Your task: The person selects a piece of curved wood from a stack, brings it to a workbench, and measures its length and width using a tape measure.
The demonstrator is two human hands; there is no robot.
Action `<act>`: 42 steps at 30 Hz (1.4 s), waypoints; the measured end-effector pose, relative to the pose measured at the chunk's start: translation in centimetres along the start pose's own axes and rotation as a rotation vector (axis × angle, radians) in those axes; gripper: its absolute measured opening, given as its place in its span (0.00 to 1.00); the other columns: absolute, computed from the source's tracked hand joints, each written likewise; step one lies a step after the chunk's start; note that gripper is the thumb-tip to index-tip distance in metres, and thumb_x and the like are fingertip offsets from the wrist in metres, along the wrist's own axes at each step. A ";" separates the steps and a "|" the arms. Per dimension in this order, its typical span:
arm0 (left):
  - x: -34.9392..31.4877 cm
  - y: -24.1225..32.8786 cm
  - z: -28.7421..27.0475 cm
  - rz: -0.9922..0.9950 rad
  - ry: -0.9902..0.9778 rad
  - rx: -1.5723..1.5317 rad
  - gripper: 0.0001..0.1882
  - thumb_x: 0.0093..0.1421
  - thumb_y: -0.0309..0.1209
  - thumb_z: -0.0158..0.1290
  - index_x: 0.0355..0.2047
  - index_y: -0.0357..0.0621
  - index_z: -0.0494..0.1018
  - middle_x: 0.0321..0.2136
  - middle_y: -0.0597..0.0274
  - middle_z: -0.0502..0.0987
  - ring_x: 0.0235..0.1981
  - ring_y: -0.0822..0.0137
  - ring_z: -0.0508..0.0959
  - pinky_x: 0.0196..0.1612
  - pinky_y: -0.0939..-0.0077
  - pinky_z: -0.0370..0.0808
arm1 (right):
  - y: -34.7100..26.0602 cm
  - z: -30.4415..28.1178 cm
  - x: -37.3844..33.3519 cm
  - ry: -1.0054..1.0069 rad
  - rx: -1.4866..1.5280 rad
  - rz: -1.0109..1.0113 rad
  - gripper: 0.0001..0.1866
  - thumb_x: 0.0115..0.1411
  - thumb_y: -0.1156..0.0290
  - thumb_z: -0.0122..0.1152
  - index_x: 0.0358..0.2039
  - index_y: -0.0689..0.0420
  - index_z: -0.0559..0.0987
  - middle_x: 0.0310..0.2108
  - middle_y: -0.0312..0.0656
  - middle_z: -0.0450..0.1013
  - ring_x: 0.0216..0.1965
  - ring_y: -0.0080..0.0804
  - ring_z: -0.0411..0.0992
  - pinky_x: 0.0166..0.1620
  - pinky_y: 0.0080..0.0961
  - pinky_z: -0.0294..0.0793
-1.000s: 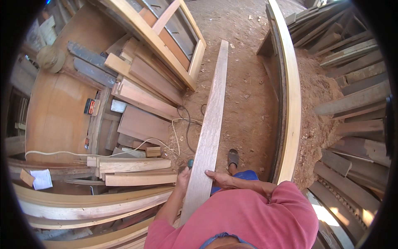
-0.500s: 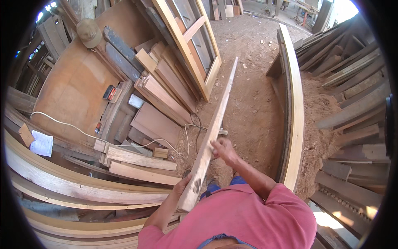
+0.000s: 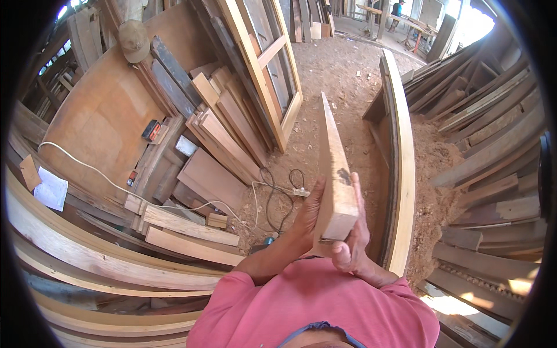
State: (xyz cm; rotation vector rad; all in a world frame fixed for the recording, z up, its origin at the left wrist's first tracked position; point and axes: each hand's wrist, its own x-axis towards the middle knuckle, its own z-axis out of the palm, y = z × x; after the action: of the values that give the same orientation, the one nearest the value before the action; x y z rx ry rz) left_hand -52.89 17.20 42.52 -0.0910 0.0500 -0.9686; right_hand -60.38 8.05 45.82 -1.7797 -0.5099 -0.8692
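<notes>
A long wooden plank (image 3: 336, 168) points away from my chest, its near cut end raised toward me and its far end narrowing into the distance. A dark stain marks its upper face close to the near end. My left hand (image 3: 308, 210) grips its left side, the fingers partly hidden behind the wood. Against the right side and lower corner of the near end, my right hand (image 3: 356, 235) holds it, with some fingertips showing below. The plank's underside is out of sight.
To my right a long pale beam (image 3: 404, 168) stands on edge above the sawdust floor. A wooden frame (image 3: 284, 124) leans at the far left. Stacked boards (image 3: 197, 232) and a white cable (image 3: 98, 176) lie to my left; more timber (image 3: 493, 156) lines the right.
The plank has swung to the right and its near end has lifted in front of my chest. My right hand has moved from along the plank back to its near end.
</notes>
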 end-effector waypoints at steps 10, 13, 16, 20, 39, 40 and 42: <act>2.3 0.3 2.8 -0.142 -0.240 -0.143 0.33 0.64 0.53 0.51 0.60 0.42 0.64 0.51 0.50 0.74 0.52 0.55 0.76 0.56 0.55 0.77 | 1.2 -0.8 2.6 0.107 -0.032 -0.025 0.49 0.64 0.42 0.46 0.63 0.81 0.56 0.65 0.76 0.49 0.66 0.64 0.56 0.65 0.48 0.56; 2.6 0.7 3.4 -0.143 -0.261 -0.159 0.33 0.63 0.52 0.52 0.60 0.42 0.64 0.52 0.50 0.74 0.52 0.55 0.76 0.57 0.54 0.75 | 1.5 -0.7 3.2 0.115 -0.020 -0.019 0.50 0.63 0.41 0.46 0.62 0.82 0.55 0.64 0.76 0.50 0.66 0.63 0.56 0.65 0.47 0.56; 2.6 1.0 3.6 -0.129 -0.228 -0.167 0.31 0.64 0.51 0.52 0.59 0.43 0.65 0.51 0.52 0.75 0.52 0.57 0.76 0.57 0.56 0.76 | 1.7 -0.5 3.6 0.116 -0.026 -0.022 0.50 0.63 0.41 0.47 0.63 0.82 0.55 0.64 0.75 0.51 0.66 0.62 0.57 0.65 0.46 0.56; 2.3 1.6 2.6 -0.073 -0.136 -0.117 0.27 0.66 0.49 0.51 0.57 0.43 0.66 0.50 0.54 0.76 0.50 0.60 0.78 0.55 0.60 0.77 | 2.1 0.1 3.5 0.119 0.013 -0.055 0.51 0.61 0.40 0.51 0.62 0.81 0.56 0.64 0.75 0.53 0.66 0.61 0.56 0.65 0.47 0.55; 2.6 2.1 5.8 -0.075 -0.087 -0.025 0.20 0.64 0.44 0.55 0.49 0.44 0.73 0.43 0.58 0.80 0.44 0.66 0.81 0.46 0.68 0.82 | 3.3 2.0 4.7 0.329 0.328 -0.014 0.48 0.56 0.39 0.63 0.61 0.65 0.59 0.65 0.74 0.50 0.68 0.57 0.54 0.67 0.46 0.54; 2.8 2.0 6.1 -0.067 -0.074 -0.062 0.20 0.64 0.44 0.55 0.49 0.44 0.73 0.43 0.58 0.80 0.44 0.66 0.81 0.46 0.68 0.83 | 3.2 2.0 5.0 0.342 0.334 -0.003 0.48 0.55 0.39 0.63 0.61 0.65 0.60 0.65 0.74 0.50 0.68 0.57 0.54 0.67 0.46 0.55; 3.1 1.8 6.0 -0.058 -0.080 -0.110 0.21 0.65 0.45 0.54 0.50 0.44 0.72 0.44 0.58 0.80 0.44 0.65 0.81 0.47 0.68 0.82 | 3.1 2.2 5.3 0.367 0.347 0.020 0.48 0.55 0.37 0.62 0.60 0.65 0.60 0.64 0.74 0.51 0.67 0.56 0.56 0.66 0.46 0.56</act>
State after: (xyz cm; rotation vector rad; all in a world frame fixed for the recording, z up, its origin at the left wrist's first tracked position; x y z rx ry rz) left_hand -49.15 16.03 48.30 -0.2333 0.0266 -1.0187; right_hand -54.12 8.66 47.47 -1.2733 -0.3739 -1.0000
